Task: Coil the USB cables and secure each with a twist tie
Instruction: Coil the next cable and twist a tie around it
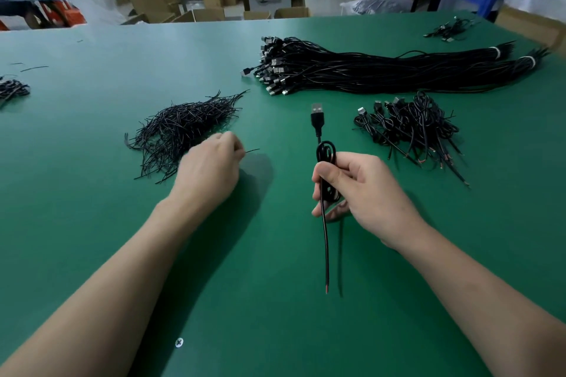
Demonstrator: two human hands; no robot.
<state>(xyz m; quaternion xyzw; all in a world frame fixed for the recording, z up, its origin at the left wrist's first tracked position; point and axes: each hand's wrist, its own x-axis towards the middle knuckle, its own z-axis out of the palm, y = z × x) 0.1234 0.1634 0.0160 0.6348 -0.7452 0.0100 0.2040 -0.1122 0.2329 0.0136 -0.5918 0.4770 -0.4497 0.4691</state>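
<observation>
Our right hand [364,190] gripped the coiled USB cable [325,156]; our left hand [211,168] pinched a twist tie [252,150]. Next, we judged, the tie must wrap the coil beside the gripping fingers [340,173].

Green table [92,193] with twist-tie heap [183,125], straight cable bundle [367,70], coiled cable pile [410,125]

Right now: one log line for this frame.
left hand: pinches twist tie beside tie pile | right hand: holds coiled USB cable | step: tie not yet on
</observation>
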